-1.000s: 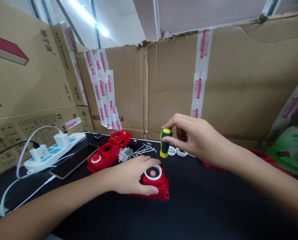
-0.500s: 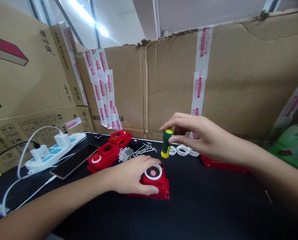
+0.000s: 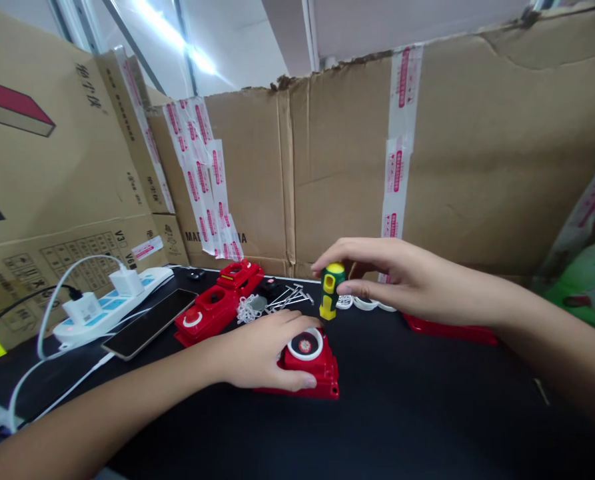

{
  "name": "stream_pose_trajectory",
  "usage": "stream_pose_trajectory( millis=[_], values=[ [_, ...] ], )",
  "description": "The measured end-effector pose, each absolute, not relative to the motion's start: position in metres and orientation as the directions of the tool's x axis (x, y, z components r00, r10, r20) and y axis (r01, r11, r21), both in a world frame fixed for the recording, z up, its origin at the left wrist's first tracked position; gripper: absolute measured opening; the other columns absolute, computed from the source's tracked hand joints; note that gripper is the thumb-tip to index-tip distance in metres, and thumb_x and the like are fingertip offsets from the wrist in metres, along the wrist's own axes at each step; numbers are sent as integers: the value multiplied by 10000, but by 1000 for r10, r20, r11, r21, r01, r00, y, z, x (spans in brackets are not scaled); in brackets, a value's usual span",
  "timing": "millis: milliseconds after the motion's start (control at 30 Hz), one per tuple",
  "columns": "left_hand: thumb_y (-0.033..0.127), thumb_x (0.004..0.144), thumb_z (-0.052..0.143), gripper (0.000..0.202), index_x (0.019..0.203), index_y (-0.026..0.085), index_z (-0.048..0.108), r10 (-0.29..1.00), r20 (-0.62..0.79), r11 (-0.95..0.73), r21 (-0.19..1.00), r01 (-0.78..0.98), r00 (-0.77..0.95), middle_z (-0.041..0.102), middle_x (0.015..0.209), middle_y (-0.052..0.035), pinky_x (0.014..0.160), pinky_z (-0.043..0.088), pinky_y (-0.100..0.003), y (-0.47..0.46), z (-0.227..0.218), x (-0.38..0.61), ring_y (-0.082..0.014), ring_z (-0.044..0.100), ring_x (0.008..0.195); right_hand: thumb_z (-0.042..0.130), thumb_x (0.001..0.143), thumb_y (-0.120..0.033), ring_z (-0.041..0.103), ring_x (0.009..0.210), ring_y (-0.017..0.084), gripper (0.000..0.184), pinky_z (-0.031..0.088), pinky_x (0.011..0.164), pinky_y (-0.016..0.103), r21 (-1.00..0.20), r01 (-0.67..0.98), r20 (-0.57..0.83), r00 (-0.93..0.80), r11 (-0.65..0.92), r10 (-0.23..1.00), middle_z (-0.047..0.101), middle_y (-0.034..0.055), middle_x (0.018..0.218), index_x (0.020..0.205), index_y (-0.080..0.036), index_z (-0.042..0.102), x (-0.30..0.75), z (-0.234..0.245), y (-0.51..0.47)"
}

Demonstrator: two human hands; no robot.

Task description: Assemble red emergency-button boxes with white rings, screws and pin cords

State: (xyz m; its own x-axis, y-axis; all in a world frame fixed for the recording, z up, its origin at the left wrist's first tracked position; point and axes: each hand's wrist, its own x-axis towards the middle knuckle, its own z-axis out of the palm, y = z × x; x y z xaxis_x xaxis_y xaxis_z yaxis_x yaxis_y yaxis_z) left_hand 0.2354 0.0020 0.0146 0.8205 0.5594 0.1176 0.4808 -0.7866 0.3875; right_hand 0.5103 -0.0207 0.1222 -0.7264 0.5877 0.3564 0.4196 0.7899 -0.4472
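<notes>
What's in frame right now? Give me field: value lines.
left hand: clasps red unit, holding it down on the black table
right hand: fingertips pinch the screwdriver near its top
screwdriver: stubby, green and yellow, near upright over the unit's back edge; tip contact unclear
red unit: white ring on its top face
behind: screws, loose rings, more red parts
left side: phone, power strip with chargers plugged in
backdrop: cardboard wall
</notes>
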Motion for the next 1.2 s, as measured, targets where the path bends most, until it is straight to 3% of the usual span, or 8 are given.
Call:
stream_pose_trajectory(
  millis=[300, 433, 567, 700, 800, 1000, 1100, 1200],
  values=[
    [581, 900, 772, 713, 1467, 206, 555, 560, 116, -788, 381, 484, 821, 662, 1421, -173, 1091, 528, -516, 3, 14, 235, -386, 636, 1304, 765, 937, -548, 605, 634, 157, 367, 444, 576, 288, -342, 641, 517, -482, 687, 707, 678, -18, 739, 943, -218, 605, 492, 103, -11],
    [566, 910, 766, 695, 1471, 212, 558, 545, 116, -796, 382, 470, 830, 672, 1403, -154, 1115, 514, -508, 3, 13, 235, -375, 634, 1302, 700, 980, -577, 633, 763, 177, 411, 494, 650, 312, -265, 599, 447, -618, 755, 647, 720, 43, 1012, 1197, -229, 669, 499, 108, -16],
    [575, 904, 775, 717, 1487, 225, 548, 546, 140, -799, 382, 464, 826, 663, 1419, -157, 1091, 529, -499, 4, 11, 234, -373, 642, 1290, 603, 1069, -373, 696, 923, 180, 375, 580, 787, 326, -465, 428, 340, -722, 775, 603, 693, 66, 1320, 1437, -301, 599, 509, 120, -22],
    [580, 903, 776, 699, 1467, 226, 563, 538, 141, -803, 387, 454, 831, 679, 1391, -153, 1083, 530, -496, 4, 12, 234, -371, 654, 1272, 607, 1066, -349, 700, 979, 193, 244, 566, 794, 316, -481, 425, 330, -722, 767, 608, 738, 48, 1209, 1280, -285, 705, 509, 125, -21],
    [585, 898, 780, 703, 1461, 222, 565, 549, 136, -795, 390, 465, 824, 682, 1385, -156, 1081, 530, -496, 4, 12, 234, -374, 656, 1268, 675, 1021, -415, 673, 812, 176, 219, 512, 672, 300, -387, 518, 419, -638, 763, 646, 742, 32, 1016, 1168, -259, 720, 502, 118, -17],
    [582, 890, 786, 728, 1479, 228, 546, 555, 138, -788, 404, 465, 821, 680, 1377, -147, 1073, 530, -482, 3, 11, 233, -370, 651, 1271, 748, 941, -516, 510, 554, 133, 351, 375, 504, 267, -340, 713, 598, -340, 613, 726, 627, -35, 668, 847, -230, 567, 486, 93, -7],
    [586, 888, 786, 731, 1482, 233, 545, 551, 150, -791, 408, 456, 821, 680, 1381, -147, 1065, 535, -476, 3, 11, 233, -367, 657, 1266, 718, 965, -541, 549, 597, 145, 326, 418, 532, 275, -303, 690, 564, -426, 658, 707, 677, -10, 756, 953, -229, 627, 487, 95, -8],
    [592, 895, 778, 722, 1474, 227, 553, 546, 147, -796, 397, 457, 824, 683, 1382, -151, 1069, 532, -486, 4, 12, 234, -371, 660, 1261, 705, 989, -473, 663, 776, 177, 362, 539, 667, 316, -325, 605, 500, -542, 726, 676, 742, 69, 1147, 1272, -252, 658, 496, 108, -15]
  ],
)
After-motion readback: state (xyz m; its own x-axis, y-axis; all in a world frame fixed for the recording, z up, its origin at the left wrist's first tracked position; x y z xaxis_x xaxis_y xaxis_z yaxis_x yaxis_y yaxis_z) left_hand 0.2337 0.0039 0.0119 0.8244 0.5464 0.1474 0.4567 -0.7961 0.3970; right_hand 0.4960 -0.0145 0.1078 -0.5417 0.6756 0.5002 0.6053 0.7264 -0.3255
